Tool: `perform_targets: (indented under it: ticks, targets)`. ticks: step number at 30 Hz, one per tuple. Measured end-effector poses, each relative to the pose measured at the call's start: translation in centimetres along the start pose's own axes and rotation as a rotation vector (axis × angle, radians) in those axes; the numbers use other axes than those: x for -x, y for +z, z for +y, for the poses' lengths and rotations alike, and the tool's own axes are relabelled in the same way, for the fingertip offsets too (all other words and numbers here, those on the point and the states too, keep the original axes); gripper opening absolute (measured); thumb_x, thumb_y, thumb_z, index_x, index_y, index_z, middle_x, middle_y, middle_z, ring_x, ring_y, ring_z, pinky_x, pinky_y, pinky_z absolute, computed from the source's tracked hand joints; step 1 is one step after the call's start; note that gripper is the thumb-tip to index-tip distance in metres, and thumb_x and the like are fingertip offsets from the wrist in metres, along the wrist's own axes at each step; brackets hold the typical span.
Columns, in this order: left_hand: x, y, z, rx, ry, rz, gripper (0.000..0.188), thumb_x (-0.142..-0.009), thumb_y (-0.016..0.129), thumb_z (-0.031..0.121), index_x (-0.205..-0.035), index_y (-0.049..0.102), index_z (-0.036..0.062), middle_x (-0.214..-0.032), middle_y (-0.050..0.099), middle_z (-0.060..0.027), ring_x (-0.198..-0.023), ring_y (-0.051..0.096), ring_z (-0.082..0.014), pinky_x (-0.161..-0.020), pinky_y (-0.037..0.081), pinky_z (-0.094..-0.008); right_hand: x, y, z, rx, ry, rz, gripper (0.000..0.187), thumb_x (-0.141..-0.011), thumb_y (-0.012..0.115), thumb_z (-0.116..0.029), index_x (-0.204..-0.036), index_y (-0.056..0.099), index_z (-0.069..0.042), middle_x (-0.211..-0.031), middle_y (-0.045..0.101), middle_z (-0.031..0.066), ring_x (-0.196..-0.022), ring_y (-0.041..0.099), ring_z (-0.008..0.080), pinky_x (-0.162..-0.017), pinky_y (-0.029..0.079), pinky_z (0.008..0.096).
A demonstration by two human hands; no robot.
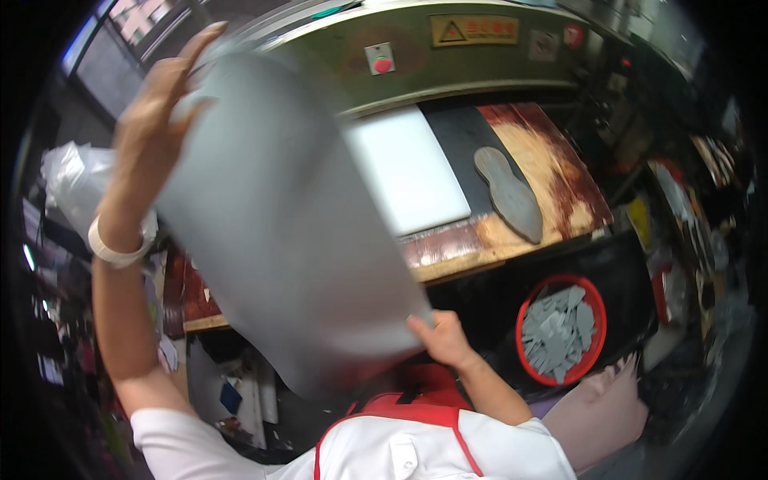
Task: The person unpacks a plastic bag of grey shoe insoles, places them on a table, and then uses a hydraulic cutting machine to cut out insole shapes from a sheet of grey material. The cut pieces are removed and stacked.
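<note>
A large grey flexible sheet (pixel 280 208) is held up in front of me, blurred by motion, and it hides much of the work table's left side. At its upper left edge, my left hand (pixel 156 128) is closed on the sheet, with a pale band around the wrist. Down at the lower right corner, my right hand (pixel 444 336) pinches the same sheet. Beyond it, a white board (pixel 412 168) lies on the table. To the right of that board sits a grey sole-shaped piece (pixel 510 196), apart from both hands.
A green machine beam (pixel 456 68) with a red button (pixel 382 64) spans the back of the worn wooden table (pixel 568 176). A red basket (pixel 602 320) holding grey scraps (pixel 558 332) stands at the right. Clear plastic bags (pixel 76 180) are at the left.
</note>
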State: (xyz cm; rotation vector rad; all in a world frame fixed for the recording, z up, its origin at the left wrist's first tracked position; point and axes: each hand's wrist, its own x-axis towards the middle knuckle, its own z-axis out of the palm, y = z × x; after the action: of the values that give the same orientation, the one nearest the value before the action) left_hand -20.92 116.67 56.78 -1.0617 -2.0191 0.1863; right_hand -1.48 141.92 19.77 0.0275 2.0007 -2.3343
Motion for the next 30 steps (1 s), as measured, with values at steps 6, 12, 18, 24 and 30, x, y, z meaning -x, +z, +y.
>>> perform_targets:
  ticks: [6,12,18,24,30]
  targets:
    - [16.4,13.3,4.9,0.012,-0.382,-0.685,0.054,-0.082,0.067,0.029,-0.13,0.048,0.0124,-0.095,0.059,-0.0116,-0.079,0.062,-0.0291,-0.066,0.052,-0.0388,-9.1,-8.6,1.0,0.241,0.038,0.342,0.027,-0.088,0.064,-0.017,-0.099,0.06,0.007,-0.086,0.067,0.0145,-0.076,0.06,0.0173,-0.072,0.049,0.0326]
    - [35.5,14.5,8.9,0.048,-1.265,-1.09,0.057,-0.081,0.067,0.045,-0.107,0.056,-0.0048,-0.101,0.062,-0.0234,-0.097,0.061,-0.0397,-0.08,0.05,-0.0454,-9.7,-9.4,1.3,0.462,0.139,0.336,0.029,-0.085,0.064,-0.011,-0.109,0.058,0.003,-0.096,0.066,0.0158,-0.09,0.062,0.0204,-0.08,0.048,0.0335]
    - [39.1,15.0,7.1,0.404,-1.776,-0.47,0.032,-0.071,0.075,0.015,-0.095,0.059,0.0004,-0.076,0.065,-0.0108,-0.074,0.064,-0.0202,-0.071,0.05,-0.0318,-11.3,-7.8,-3.4,0.546,-0.051,0.376,0.041,-0.084,0.061,-0.006,-0.122,0.055,0.007,-0.112,0.064,0.0184,-0.106,0.06,0.0234,-0.095,0.043,0.0332]
    - [32.0,26.1,-5.2,0.526,-1.516,-0.034,0.046,-0.088,0.061,0.021,-0.126,0.051,-0.003,-0.117,0.061,-0.0193,-0.107,0.059,-0.0251,-0.092,0.044,-0.0317,-32.1,-8.1,-7.8,0.883,-0.434,0.418,0.041,-0.09,0.056,-0.012,-0.127,0.052,0.004,-0.115,0.063,0.0213,-0.106,0.061,0.0302,-0.095,0.044,0.0336]
    - [33.9,23.7,-2.2,0.552,-1.147,-0.238,0.036,-0.085,0.063,0.01,-0.118,0.055,-0.0003,-0.113,0.056,-0.0186,-0.102,0.055,-0.0316,-0.088,0.045,-0.0379,-29.3,-9.6,-1.7,1.186,-0.33,0.686,0.043,-0.088,0.063,-0.022,-0.125,0.055,0.0,-0.09,0.067,0.0129,-0.079,0.063,0.0205,-0.074,0.049,0.0319]
